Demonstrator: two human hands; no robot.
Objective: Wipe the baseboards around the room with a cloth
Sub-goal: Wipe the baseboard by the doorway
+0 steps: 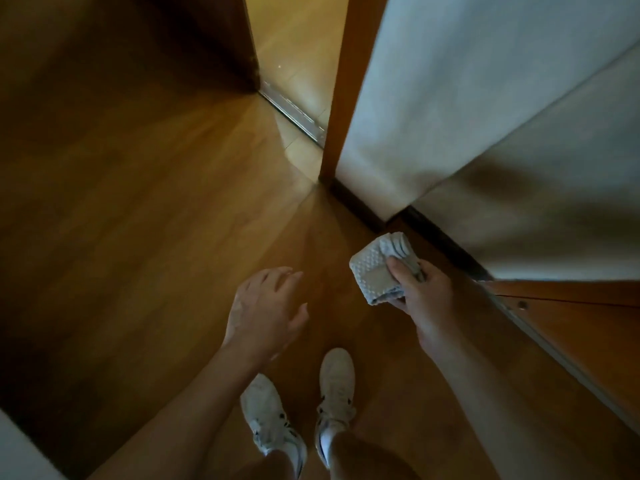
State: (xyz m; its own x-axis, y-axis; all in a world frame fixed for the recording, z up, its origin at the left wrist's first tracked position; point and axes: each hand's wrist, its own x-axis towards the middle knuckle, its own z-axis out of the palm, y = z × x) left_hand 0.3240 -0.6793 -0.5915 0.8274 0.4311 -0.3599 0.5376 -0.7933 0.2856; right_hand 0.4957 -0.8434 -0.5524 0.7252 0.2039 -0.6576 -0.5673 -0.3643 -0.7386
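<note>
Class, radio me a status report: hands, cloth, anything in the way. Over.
Right hand grips folded cloth, held in the air near the dark baseboard. Left hand open, empty, over the wooden floor. Nothing seen between cloth and baseboard.

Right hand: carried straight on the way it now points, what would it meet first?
Likely the dark baseboard at the wall corner, with the cloth in the right hand touching first; height above the floor is unclear.

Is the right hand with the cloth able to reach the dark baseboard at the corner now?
Probably yes: the right hand grips the cloth near the baseboard, and nothing stands between them.
</note>
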